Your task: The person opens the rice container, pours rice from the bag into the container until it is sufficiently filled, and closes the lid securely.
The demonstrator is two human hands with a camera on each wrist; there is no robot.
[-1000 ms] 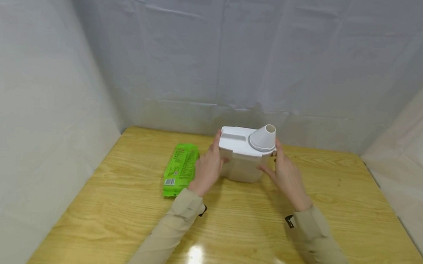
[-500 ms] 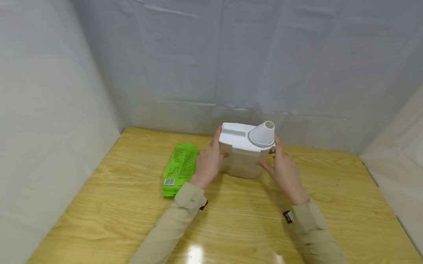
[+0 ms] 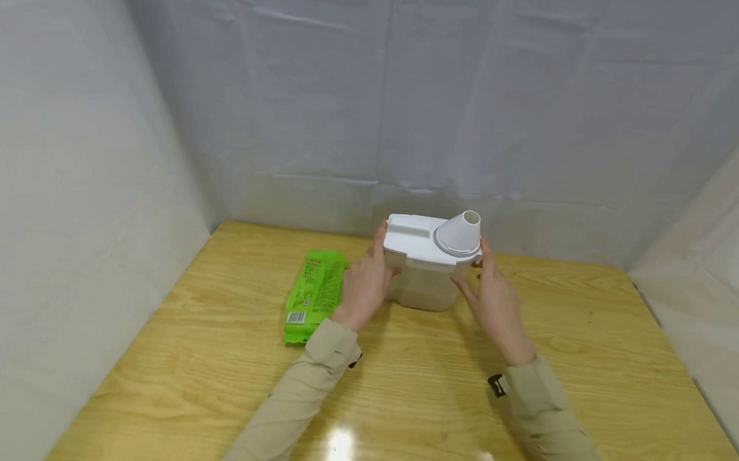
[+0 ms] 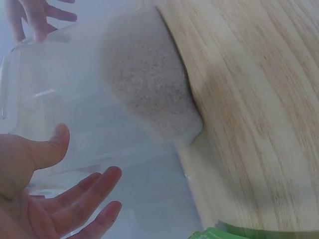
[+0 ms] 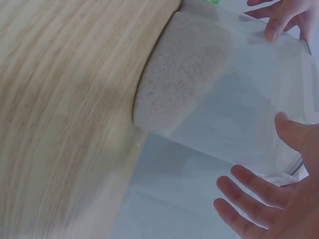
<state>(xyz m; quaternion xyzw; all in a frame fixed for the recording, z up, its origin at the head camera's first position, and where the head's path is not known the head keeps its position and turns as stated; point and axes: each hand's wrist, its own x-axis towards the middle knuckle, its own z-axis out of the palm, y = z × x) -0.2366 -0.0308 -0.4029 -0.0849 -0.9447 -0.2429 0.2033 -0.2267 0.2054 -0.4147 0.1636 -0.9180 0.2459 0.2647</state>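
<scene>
A clear plastic storage container stands upright toward the back of the wooden table. Its white lid carries a cone-shaped spout on the right side. Pale grains like rice fill the lower part of it, as the wrist views show. My left hand grips the left end, thumb on the near face and fingers around the side. On the right end my right hand holds it the same way, just below the lid. Some fingertips are hidden behind the container in the head view.
A green printed packet lies flat on the table, just left of my left hand. Grey-white sheeting hangs behind the table and along both sides.
Both hands and the container have shifted slightly away, toward the back of the table, mostly in the first half second. The green packet stays essentially in place.
</scene>
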